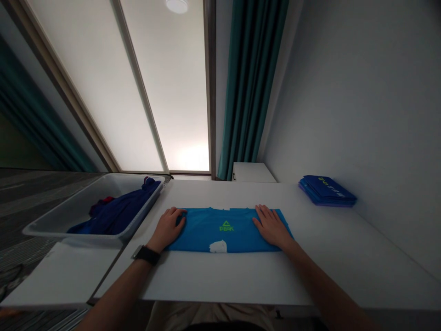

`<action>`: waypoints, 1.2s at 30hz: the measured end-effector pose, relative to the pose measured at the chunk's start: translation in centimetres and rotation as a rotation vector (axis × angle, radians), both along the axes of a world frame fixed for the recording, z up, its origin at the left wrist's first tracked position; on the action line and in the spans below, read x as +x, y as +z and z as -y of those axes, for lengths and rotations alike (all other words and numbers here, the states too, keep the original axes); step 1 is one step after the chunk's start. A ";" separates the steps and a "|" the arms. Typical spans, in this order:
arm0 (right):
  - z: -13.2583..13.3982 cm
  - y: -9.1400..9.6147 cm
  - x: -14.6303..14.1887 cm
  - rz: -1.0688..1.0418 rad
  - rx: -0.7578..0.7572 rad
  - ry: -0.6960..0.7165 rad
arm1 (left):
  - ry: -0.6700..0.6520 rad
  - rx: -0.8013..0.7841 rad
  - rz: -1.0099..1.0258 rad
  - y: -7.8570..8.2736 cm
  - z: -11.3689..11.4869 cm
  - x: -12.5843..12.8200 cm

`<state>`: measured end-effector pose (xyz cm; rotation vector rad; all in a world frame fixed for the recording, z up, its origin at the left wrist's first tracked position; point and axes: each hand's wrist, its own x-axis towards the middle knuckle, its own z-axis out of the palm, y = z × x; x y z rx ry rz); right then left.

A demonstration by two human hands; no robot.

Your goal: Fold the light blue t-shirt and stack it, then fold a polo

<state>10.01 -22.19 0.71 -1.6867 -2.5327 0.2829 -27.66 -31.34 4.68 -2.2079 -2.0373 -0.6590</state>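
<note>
A bright blue shirt (200, 230), folded into a wide flat strip, lies across the white table in front of me. It carries a green logo with the word PEAK, and a white patch shows at its near edge. My left hand (171, 227) rests at the shirt's left end, fingers extended over the cloth, a dark watch on that wrist. Flat on the right end of the shirt lies my right hand (272, 225), its fingers stretched out. Neither hand grips the fabric.
At the left stands a translucent plastic bin (113, 178) with crumpled dark blue clothes (119, 211) inside. A stack of folded blue clothes (327, 191) sits at the table's right, near the wall. Beyond the far edge is a white cabinet (253, 172) beside teal curtains (253, 82).
</note>
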 end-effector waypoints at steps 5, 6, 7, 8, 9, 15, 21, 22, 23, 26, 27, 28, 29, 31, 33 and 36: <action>-0.8 0.0 0.2 0.009 -0.010 0.033 | 0.038 -0.002 -0.025 -0.3 -0.7 -0.1; -1.0 -0.1 0.2 0.015 -0.009 0.038 | 0.044 -0.009 -0.031 -0.3 -0.7 -0.1; -1.2 -0.1 0.2 0.022 -0.009 0.040 | 0.050 -0.017 -0.036 -0.3 -0.7 -0.1; -1.3 0.0 0.2 0.027 -0.007 0.042 | 0.054 -0.025 -0.043 -0.2 -0.7 0.0; -1.4 0.0 0.2 0.032 -0.007 0.044 | 0.056 -0.034 -0.052 0.0 -0.6 0.1; -0.6 0.9 -0.6 0.063 0.053 -0.025 | -0.073 -0.064 -0.220 3.0 -0.5 2.3; 2.3 0.9 -2.4 0.047 0.046 -0.136 | -0.731 -0.271 -0.319 5.0 -2.0 4.2; 2.6 0.7 -2.6 0.043 0.037 -0.135 | -0.805 -0.314 -0.318 5.0 -2.1 4.2; 2.9 0.5 -2.7 0.040 0.032 -0.133 | -0.855 -0.355 -0.313 4.9 -2.2 4.1; 2.9 0.0 -2.6 0.032 0.032 -0.108 | -0.881 -0.458 -0.284 4.4 -2.2 3.8; 2.6 0.0 -2.5 0.030 0.027 -0.095 | -0.863 -0.478 -0.273 4.2 -2.1 3.8; 2.2 0.0 -2.3 0.026 0.018 -0.078 | -0.840 -0.489 -0.260 4.1 -1.8 3.8; 1.6 0.0 -2.1 0.022 0.011 -0.057 | -0.814 -0.491 -0.246 3.9 -1.5 4.0; 0.3 0.1 -1.6 0.019 0.009 0.004 | -0.753 -0.479 -0.218 3.5 -0.7 4.7; -1.3 0.2 -1.0 0.024 0.014 0.080 | -0.694 -0.452 -0.194 2.9 0.3 5.7; -3.3 0.3 -0.4 0.031 0.016 0.182 | -0.624 -0.405 -0.165 2.2 1.5 7.2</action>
